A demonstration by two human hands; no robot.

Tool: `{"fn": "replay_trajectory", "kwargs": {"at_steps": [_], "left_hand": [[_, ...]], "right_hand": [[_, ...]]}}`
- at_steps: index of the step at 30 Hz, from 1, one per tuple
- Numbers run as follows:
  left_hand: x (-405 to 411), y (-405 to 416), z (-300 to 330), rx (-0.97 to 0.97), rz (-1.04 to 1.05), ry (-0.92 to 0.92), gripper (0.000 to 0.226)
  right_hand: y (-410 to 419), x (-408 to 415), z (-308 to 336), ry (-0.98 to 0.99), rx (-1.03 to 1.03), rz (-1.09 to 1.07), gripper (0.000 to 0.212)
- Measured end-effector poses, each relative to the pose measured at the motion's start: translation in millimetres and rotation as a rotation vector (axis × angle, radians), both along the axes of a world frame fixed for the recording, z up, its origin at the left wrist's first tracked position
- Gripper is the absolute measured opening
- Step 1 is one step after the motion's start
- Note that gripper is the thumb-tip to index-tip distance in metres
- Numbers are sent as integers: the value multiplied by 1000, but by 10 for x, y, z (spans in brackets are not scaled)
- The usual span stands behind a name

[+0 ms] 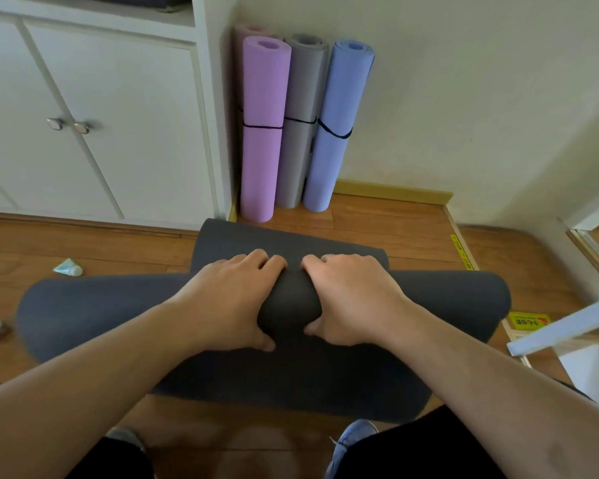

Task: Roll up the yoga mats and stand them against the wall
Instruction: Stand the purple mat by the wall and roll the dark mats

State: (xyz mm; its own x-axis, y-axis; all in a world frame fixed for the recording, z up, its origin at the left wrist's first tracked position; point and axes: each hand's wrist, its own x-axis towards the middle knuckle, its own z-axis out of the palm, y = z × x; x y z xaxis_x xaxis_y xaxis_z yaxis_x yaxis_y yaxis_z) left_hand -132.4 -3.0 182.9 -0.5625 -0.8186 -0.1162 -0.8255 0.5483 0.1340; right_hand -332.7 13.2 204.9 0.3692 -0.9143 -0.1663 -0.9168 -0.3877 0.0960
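1. The step in hand is the rolling: a dark grey mat (94, 312) lies across the wooden floor (377, 223) in front of the person, mostly rolled into a thick tube, with a flat tail of it left between the roll and the corner where the cabinet (118, 133) meets the wall (481, 98).
2. The left hand (229, 302) is clamped on the middle of the roll, fingers curled over its far side and thumb tucked under the near side.
3. The right hand (353, 299) grips the roll just beside the left, in the same way; the two hands are near each other but apart.
4. Three finished mats stand upright in that corner, touching one another: a purple mat (261, 133), a grey mat (300, 133) and a blue mat (336, 133), each bound by a dark strap. Another roll seems to stand behind the purple one.
5. As I judge it, the next move calls for pushing the roll forward over the remaining tail with even pressure, so that the ends stay level.
6. After that the roll wants lifting on end beside the blue mat, against the wall.
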Motion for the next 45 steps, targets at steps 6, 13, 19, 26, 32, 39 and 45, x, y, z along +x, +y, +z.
{"fn": "replay_trajectory", "kwargs": {"at_steps": [6,13,19,26,32,39,45], "left_hand": [[-70,-1,10,-27,-27,-35,73],[10,-91,110,146,3,-72,69],[-36,-3,-13,29,-34,-48,99],[-83,-19,-24,0,-30,-50,70],[-23,-94,88,108,-9,-82,71],[-60,6,32,66,-45,-60,89],[-124,-12,21,39,-32,-66,74]], "right_hand": [[107,-18,31,-45,32,1,85],[155,45,21,5,3,7,91],[52,-12,35,-31,51,-45,65],[107,-1,43,-30,56,-16,84],[189,40,-8,18,-26,1,95],[109,-4,1,-41,37,-12,67],[109,-18,32,-61,77,-19,81]]}}
